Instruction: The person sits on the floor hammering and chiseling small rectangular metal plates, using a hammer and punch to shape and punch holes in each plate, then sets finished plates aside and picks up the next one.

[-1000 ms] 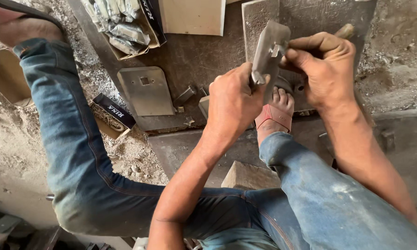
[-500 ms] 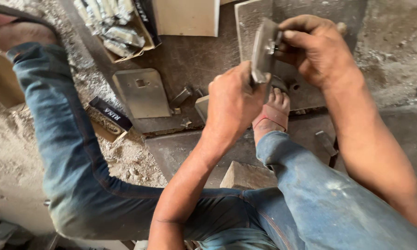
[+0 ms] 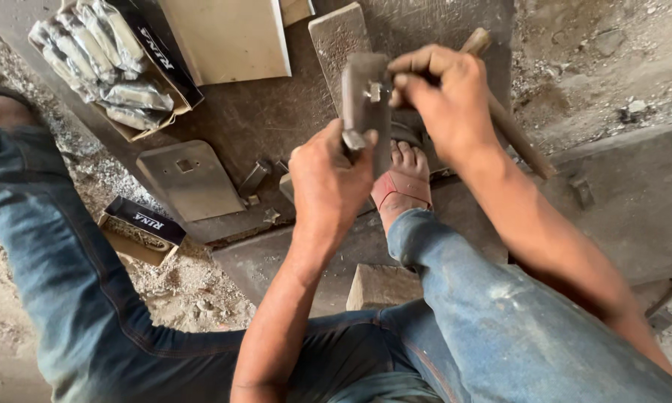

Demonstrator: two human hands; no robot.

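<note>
Above the sandalled foot (image 3: 402,179) | left hand (image 3: 330,183) clamps metal plate (image 3: 366,104) bottom edge, plate upright | right hand (image 3: 444,97) pinches small fitting (image 3: 375,91) at plate's top, fingers closed

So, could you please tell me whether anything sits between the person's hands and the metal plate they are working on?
Nothing visible does. The left hand already grips the lower end of the upright metal plate, and the right hand pinches the small fitting on its face.

The person wears faded blue denim jeans (image 3: 75,298), dusty and scuffed. Both forearms are bare. A red-strapped sandal (image 3: 402,188) covers one foot.
</note>
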